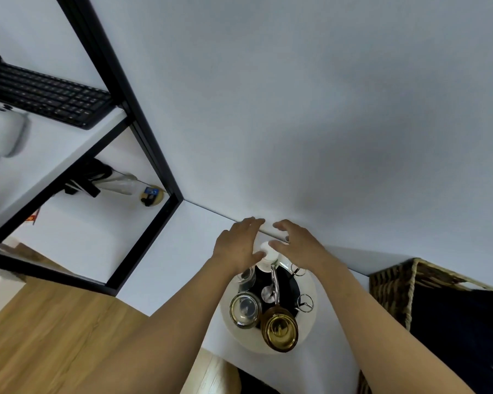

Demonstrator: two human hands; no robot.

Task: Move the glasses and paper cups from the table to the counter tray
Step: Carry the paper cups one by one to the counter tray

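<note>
A black keyboard (pixel 44 95) lies on the shelf at far left. On the white bench (pixel 180 251), a round tray (pixel 310 319) holds a clear glass (pixel 245 309) and an amber glass (pixel 280 328). Left hand (pixel 236 245) and right hand (pixel 299 245) hover above a white cup (pixel 269 255) at its far edge, each grip spread apart.

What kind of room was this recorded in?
Probably a home or small office room: a black-framed shelf unit holding a keyboard, wood flooring, a woven basket, and a white tray of glasses.
</note>
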